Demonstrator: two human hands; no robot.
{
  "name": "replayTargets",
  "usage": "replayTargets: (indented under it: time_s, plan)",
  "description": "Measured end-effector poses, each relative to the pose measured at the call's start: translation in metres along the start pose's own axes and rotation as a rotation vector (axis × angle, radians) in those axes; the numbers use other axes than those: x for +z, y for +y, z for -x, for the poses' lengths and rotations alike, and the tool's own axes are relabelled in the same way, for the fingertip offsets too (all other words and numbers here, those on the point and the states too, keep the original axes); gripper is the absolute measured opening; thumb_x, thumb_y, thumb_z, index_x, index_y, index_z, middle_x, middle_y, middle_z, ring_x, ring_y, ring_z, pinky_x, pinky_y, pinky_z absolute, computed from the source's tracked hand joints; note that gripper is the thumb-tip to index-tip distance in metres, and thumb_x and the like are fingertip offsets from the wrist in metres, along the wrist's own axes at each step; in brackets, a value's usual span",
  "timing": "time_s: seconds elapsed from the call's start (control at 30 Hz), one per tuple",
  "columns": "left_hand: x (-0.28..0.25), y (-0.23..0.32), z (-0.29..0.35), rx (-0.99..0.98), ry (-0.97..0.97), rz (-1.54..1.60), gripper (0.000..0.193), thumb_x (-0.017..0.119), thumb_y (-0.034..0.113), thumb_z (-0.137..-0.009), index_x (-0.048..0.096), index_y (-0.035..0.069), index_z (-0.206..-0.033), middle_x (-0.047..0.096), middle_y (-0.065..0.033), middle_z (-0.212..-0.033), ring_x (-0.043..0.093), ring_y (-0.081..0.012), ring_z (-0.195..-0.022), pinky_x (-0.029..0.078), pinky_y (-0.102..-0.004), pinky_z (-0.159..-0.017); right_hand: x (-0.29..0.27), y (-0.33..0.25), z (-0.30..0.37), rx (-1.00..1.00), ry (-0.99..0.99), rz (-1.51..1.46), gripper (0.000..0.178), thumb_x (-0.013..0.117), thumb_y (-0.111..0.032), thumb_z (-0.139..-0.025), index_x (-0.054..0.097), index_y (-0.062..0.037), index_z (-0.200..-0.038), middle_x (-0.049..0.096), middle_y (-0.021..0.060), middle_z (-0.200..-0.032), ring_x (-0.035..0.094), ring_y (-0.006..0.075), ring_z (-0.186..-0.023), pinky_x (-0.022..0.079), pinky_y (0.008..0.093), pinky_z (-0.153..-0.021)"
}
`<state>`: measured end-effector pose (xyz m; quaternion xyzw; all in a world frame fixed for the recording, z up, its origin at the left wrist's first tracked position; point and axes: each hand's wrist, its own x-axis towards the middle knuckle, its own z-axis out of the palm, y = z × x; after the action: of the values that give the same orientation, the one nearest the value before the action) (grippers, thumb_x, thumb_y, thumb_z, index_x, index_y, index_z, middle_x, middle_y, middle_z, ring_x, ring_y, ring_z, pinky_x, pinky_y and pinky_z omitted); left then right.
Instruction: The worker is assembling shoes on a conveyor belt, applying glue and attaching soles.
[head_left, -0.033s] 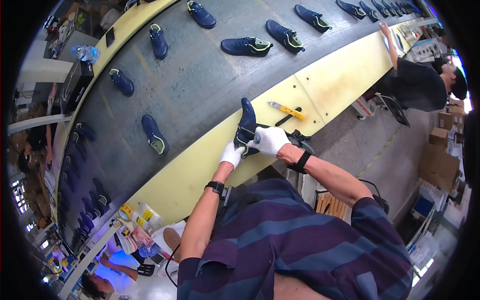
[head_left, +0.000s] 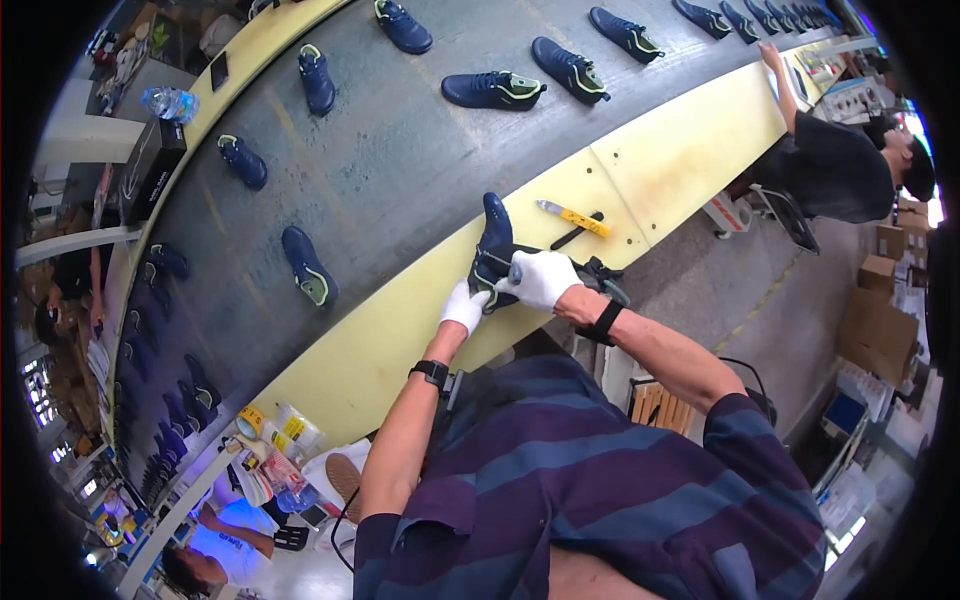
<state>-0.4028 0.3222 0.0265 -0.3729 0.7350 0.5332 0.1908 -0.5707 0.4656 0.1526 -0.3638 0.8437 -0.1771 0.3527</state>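
A dark blue lace-up shoe (head_left: 494, 225) with lime-green lining lies on the yellow bench edge, its toe pointing away from me. My left hand (head_left: 464, 306), in a white glove, is closed on its heel end. My right hand (head_left: 542, 281), also gloved, is closed around a grey-handled tool (head_left: 514, 272). The tool's thin shaft reaches over the shoe's opening; its tip cannot be made out. Dark, jumbled items (head_left: 603, 278) lie just beyond my right hand, partly hidden by it. A yellow marker-like tube (head_left: 573, 218) rests across a black-handled tool (head_left: 570, 238) to the right of the shoe.
A grey conveyor belt (head_left: 400, 180) carries several matching shoes past the yellow bench (head_left: 690, 150). At far right a person (head_left: 840, 165) reaches toward the belt. Yellow tape (head_left: 250, 420), plastic bags and a brown-soled shoe (head_left: 343, 475) lie at lower left, near another person (head_left: 235, 550).
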Motion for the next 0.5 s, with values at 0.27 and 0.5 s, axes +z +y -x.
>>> replayTargets:
  time_s: [0.27,0.5]
  plan:
    - [0.003,-0.001,-0.004,0.014,-0.041,-0.05,0.049,0.073,0.032,-0.092,0.06,-0.004,-0.123,0.068,-0.0316,-0.119,0.066,-0.0464,-0.116,0.051,-0.0502,-0.099,0.002,0.009,0.001,0.036,-0.014,0.023,0.044,0.078,-0.048,-0.088,0.071,-0.0052,-0.089,0.073,0.0191,-0.081,0.073,0.0388,-0.078,0.057,0.0472,-0.071]
    - [0.01,-0.038,-0.02,0.045,-0.009,-0.004,0.057,0.071,0.033,-0.092,0.056,-0.007,-0.13,0.066,-0.0327,-0.126,0.063,-0.0473,-0.121,0.05,-0.0491,-0.103,-0.004,0.019,0.002,0.004,-0.138,0.134,0.044,0.077,-0.049,-0.088,0.072,-0.0053,-0.088,0.074,0.0177,-0.08,0.073,0.038,-0.075,0.057,0.0473,-0.069]
